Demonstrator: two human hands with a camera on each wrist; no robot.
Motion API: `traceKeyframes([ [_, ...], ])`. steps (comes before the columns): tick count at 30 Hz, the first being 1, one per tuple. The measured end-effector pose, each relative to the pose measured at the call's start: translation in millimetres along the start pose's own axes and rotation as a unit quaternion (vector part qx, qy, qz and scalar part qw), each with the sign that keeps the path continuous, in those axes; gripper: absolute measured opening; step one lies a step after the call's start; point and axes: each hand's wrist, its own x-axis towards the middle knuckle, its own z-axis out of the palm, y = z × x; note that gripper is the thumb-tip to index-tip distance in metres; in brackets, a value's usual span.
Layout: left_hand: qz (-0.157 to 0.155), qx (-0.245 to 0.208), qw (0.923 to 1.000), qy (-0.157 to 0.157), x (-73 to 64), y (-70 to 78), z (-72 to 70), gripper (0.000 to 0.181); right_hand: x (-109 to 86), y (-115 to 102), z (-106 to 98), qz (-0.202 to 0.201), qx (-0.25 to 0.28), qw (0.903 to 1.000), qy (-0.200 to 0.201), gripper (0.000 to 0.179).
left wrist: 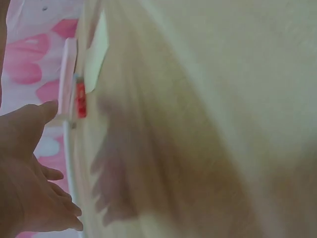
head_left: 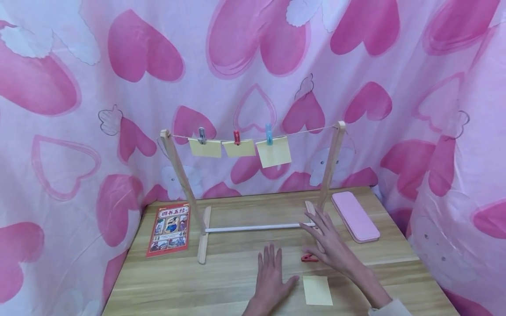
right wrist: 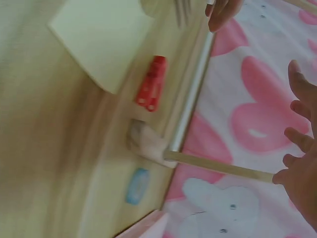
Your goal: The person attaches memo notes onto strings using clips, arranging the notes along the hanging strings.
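Note:
My left hand is held over the table with its fingers spread, holding nothing; the left wrist view shows a gap between this hand and the tabletop. To its right lies a square yellow sticky note. My right hand, fingers extended, hovers near the right foot of a wooden rack. Just beside that hand a red clothespin lies on the wood. A blue clothespin lies by the rack's foot in the right wrist view; in the head view I cannot make it out.
From the rack's string hang several yellow notes, held by a grey clothespin, a red clothespin and a light-blue clothespin. A red booklet lies left, a pink case right. A heart-patterned curtain surrounds the table.

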Motion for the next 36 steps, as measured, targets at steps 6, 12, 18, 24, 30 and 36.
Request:
traceKeyframes([
  [6,-0.001,-0.031,0.9995,-0.002,-8.7,5.4,21.1,0.091,-15.7,8,13,0.009,-0.012,0.9998,0.013,0.069],
  [12,0.02,0.006,0.9971,0.073,-18.2,1.0,52.1,0.095,-34.8,17,29,0.039,-0.037,0.9985,-0.008,0.058],
  [18,0.013,0.074,0.9852,0.154,-17.2,1.1,76.0,0.106,-49.9,28,41,0.061,-0.053,0.9966,-0.017,0.072],
  [24,-0.017,0.076,0.9826,0.169,-12.8,10.2,79.5,0.101,-59.4,34,45,0.074,-0.077,0.9943,-0.006,0.063],
  [30,0.025,0.068,0.9823,0.173,-14.7,4.6,74.7,0.08,-66.6,38,51,0.087,-0.072,0.9929,-0.036,0.058],
  [36,0.08,0.039,0.9785,0.186,-13.8,-1.3,70.9,0.052,-72.2,39,49,0.109,-0.027,0.9908,-0.075,0.044],
])
